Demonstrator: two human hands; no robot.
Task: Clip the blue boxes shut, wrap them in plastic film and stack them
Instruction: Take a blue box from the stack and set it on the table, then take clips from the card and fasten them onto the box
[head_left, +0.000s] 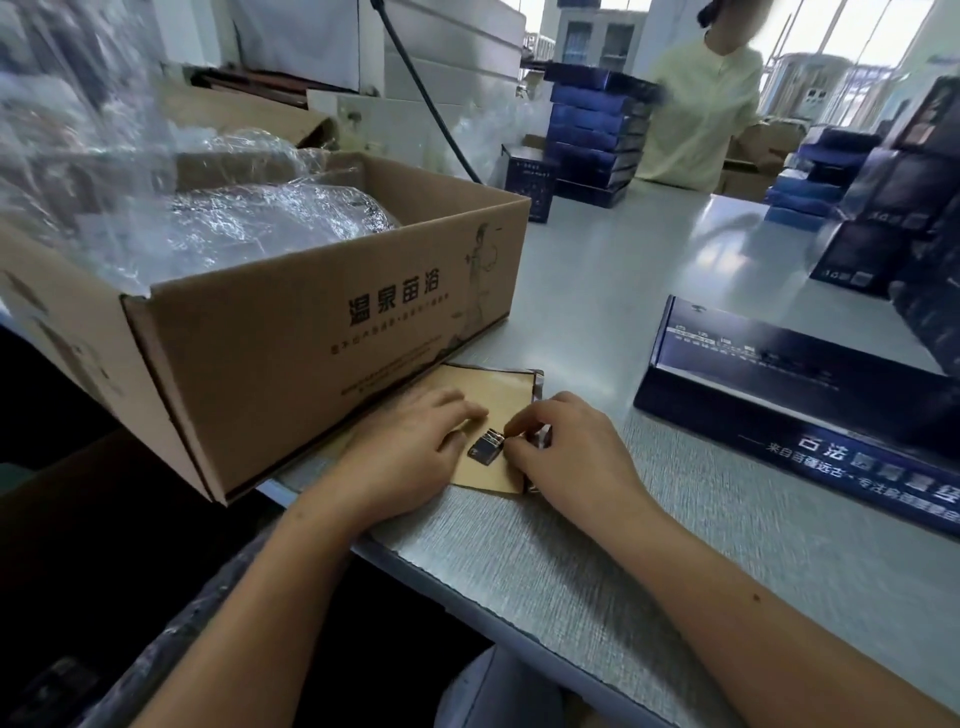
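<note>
Now the right hand pinches a dark clip on a tan packet. Left hand lies flat, released

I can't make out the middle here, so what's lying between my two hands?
In the head view, a small dark clip lies between the left hand and right hand, on a tan paper sheet; the right hand pinches its end.

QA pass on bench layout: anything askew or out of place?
The cardboard box sits skewed, its near corner hanging past the table edge, and crumpled plastic film billows over its left rim. The right hand pinches a small dark clip; nothing else stands out.
</note>
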